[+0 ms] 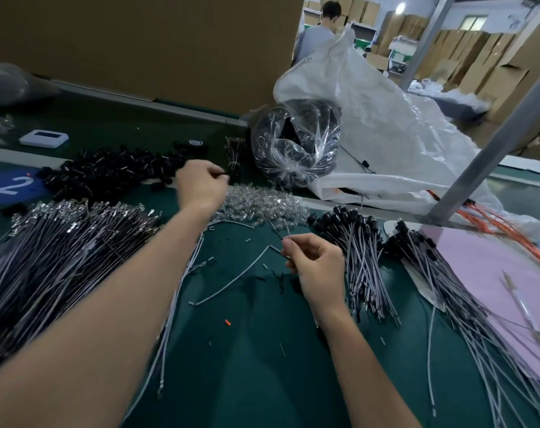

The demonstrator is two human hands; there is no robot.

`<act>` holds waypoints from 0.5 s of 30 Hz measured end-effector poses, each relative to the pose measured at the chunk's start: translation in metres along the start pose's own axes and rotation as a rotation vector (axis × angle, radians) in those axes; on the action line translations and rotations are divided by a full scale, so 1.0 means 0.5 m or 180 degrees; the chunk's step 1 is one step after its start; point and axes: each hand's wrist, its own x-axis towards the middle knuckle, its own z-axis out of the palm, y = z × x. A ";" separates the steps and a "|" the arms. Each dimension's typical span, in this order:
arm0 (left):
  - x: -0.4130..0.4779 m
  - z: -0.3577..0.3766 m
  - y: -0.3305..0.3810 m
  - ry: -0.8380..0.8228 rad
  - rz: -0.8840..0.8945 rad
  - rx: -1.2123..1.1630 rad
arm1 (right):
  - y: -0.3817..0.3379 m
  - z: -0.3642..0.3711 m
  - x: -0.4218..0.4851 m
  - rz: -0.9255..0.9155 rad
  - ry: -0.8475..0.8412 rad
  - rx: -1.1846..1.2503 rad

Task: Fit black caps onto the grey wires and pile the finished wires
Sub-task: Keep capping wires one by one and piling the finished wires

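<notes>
My left hand (pixel 202 185) reaches forward to the right end of the heap of loose black caps (pixel 114 173), its fingers pinched on something small and dark, likely a cap. My right hand (pixel 313 262) hovers over the green table (pixel 247 350) and pinches a thin grey wire (pixel 285 234) whose end sticks up from the fingertips. A big bundle of uncapped grey wires (pixel 62 248) lies at the left. Two piles of finished wires with black caps lie at the right: one pile (pixel 359 242) and another finished pile (pixel 441 273) on a pink sheet (pixel 494 273).
A mound of small clear parts (pixel 262 202) lies between my hands. Behind it stand a clear bag of black items (pixel 295 143) and a large white sack (pixel 386 125). A grey metal post (pixel 491 149) rises at the right. Loose wire scraps (pixel 231 282) litter the centre.
</notes>
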 end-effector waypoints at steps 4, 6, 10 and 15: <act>-0.100 0.048 0.017 -0.0672 -0.0979 -0.2154 | 0.006 0.001 -0.006 -0.0051 0.0106 0.0083; -0.141 0.057 0.000 -0.0729 -0.1182 -0.2751 | 0.008 -0.003 -0.005 -0.0074 0.0211 0.0106; -0.186 0.060 -0.029 -0.0754 -0.1308 -0.3498 | 0.008 -0.008 -0.004 -0.0081 0.0245 0.0017; -0.201 0.060 -0.030 -0.0892 -0.1179 -0.3579 | 0.011 -0.006 -0.003 -0.0111 0.0156 -0.0067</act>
